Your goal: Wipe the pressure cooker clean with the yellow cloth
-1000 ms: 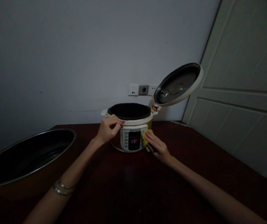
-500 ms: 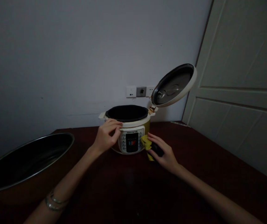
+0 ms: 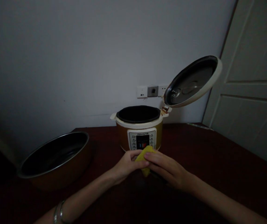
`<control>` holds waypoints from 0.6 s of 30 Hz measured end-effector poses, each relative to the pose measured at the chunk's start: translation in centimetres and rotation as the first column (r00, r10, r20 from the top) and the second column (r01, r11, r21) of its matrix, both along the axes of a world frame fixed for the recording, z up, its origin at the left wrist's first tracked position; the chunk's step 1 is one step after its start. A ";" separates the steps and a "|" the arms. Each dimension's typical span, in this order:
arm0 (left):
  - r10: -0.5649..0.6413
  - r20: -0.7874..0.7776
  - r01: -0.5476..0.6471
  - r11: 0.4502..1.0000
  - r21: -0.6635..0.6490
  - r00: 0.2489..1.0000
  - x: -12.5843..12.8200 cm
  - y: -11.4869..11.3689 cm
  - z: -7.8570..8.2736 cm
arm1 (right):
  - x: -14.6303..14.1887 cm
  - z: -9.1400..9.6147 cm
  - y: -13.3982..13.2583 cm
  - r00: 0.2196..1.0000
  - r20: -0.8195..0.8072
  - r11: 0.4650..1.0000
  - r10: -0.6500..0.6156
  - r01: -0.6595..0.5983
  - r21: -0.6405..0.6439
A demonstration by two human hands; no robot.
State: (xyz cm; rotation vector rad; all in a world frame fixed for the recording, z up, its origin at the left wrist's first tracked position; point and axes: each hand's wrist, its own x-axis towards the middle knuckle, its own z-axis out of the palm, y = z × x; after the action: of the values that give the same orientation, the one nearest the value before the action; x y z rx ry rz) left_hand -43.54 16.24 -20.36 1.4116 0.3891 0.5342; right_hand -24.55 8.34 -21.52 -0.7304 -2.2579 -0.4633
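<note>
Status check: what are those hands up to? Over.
Left hand and right hand gripping yellow cloth. Cooker beyond, lid raised. Cloth hides some of control panel.

Matt cloth (image 3: 142, 156) — smooth plastic cooker (image 3: 140, 125) — table (image 3: 182, 146) perhaps glossy wood

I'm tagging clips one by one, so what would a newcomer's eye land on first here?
Probably the bright yellow cloth, held between the left hand and right hand in front of the cooker. Next comes the cooker's raised lid, tilted up at the picture's right against the pale wall. At the left, a wide dark-lined pot sits on the dark red table.
</note>
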 end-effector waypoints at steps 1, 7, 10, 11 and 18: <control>-0.025 0.020 0.026 0.998 -0.059 0.999 -0.3 0.0 -0.3 | -0.1 0.1 -0.1 1.000 0.006 0.999 0.002 -0.002 -0.036; -0.042 0.069 0.065 0.924 -0.376 0.997 -1.2 0.2 -2.6 | -1.2 -0.1 0.3 0.967 0.251 0.996 0.039 -0.057 0.064; 0.049 0.023 -0.036 0.921 -0.388 0.999 -1.8 0.3 -3.5 | -2.3 0.3 0.8 0.936 0.351 0.986 0.017 -0.074 0.148; 0.088 -0.011 -0.086 0.923 -0.374 0.996 -2.3 0.5 -3.6 | -2.8 0.7 0.8 0.922 0.387 0.983 0.004 -0.074 0.166; 0.604 -0.063 -0.607 0.790 -0.085 0.794 -8.0 6.3 -2.5 | -3.1 4.2 -1.7 0.906 0.419 0.973 -0.060 -0.042 0.229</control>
State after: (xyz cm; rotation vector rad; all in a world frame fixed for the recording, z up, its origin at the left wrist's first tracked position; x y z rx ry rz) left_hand -51.51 22.51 -22.87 1.1792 0.9031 1.0014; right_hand -27.69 6.63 -17.30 -0.5563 -2.5374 -0.9544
